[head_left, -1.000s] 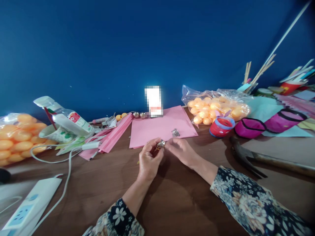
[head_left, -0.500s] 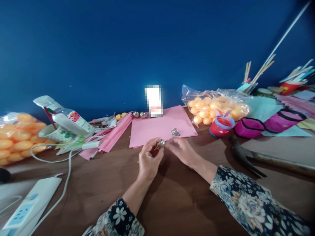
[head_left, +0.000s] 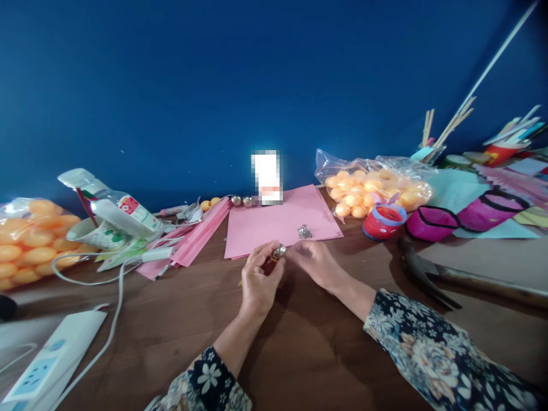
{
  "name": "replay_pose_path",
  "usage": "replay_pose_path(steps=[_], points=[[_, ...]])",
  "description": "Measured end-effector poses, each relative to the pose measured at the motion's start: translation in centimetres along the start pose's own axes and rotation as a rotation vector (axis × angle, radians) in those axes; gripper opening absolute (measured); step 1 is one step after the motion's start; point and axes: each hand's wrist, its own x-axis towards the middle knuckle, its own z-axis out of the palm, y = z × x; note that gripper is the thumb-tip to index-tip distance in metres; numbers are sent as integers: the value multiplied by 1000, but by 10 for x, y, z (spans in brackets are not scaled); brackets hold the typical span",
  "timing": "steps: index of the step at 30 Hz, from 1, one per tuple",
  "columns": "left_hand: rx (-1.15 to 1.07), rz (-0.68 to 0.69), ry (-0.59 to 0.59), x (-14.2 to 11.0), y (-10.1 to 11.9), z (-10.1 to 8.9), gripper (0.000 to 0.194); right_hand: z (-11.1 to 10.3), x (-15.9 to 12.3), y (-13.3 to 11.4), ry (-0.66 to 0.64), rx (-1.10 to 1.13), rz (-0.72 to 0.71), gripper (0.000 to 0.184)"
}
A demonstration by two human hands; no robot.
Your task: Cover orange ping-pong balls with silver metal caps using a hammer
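My left hand (head_left: 260, 281) is closed in a pinch around a small shiny metallic ball (head_left: 279, 252), silver and gold in tone. Thumb and fingers cover much of the ball. Close against its right side is my right hand (head_left: 319, 262), thumb and fingertips pressed together. Whatever those fingertips hold, if anything, is too small to make out. Just beyond the hands lies a pink paper sheet (head_left: 274, 228), with a little heap of silvery pieces (head_left: 304, 231) on its front right part. Two more shiny balls (head_left: 242, 201) sit at its back left.
On the right are a hammer (head_left: 466, 277), magenta pouches (head_left: 433, 221), a red cup (head_left: 384, 222) and a bag of orange balls (head_left: 355, 191). On the left are a bottle (head_left: 137, 211), pink strips (head_left: 201, 234), a white cable (head_left: 121, 291) and a power strip (head_left: 51, 359).
Both hands keep nearly the same pose, with the ball still in my left hand. The view has shifted very slightly; nothing else has visibly moved.
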Motion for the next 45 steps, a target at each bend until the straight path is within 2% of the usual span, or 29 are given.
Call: replay_pose_path(steps=[10, 13, 17, 20, 24, 27, 34, 37, 42, 45], points=[[51, 18, -17, -2, 5, -1, 34, 0, 2, 2, 15, 66, 19, 30], [26, -14, -18, -1, 8, 0, 36, -1, 2, 2, 20, 84, 5, 27], [-60, -133, -23, -1, 11, 1, 40, -3, 2, 1, 33, 111, -36, 22], [-140, -215, -33, -1, 13, 1, 44, -3, 0, 1, -6, 115, -89, 22], [-180, -233, -46, 0, 14, 1, 43, -2, -3, 1, -51, 48, -204, 25], [-153, -217, -52, 0, 14, 0, 39, -2, -3, 1, -49, 18, -231, 24], [-108, -183, -92, -2, 15, -2, 37, -1, -5, -4, 0, 11, -195, 20], [-103, -184, -120, -3, 14, -2, 40, -2, -5, -3, -38, 109, -139, 20], [-80, -184, -98, -2, 16, -1, 40, -2, -5, -1, -149, 309, -42, 26], [-85, -191, -100, -1, 18, 0, 40, -2, -5, -1, -165, 368, 10, 29]])
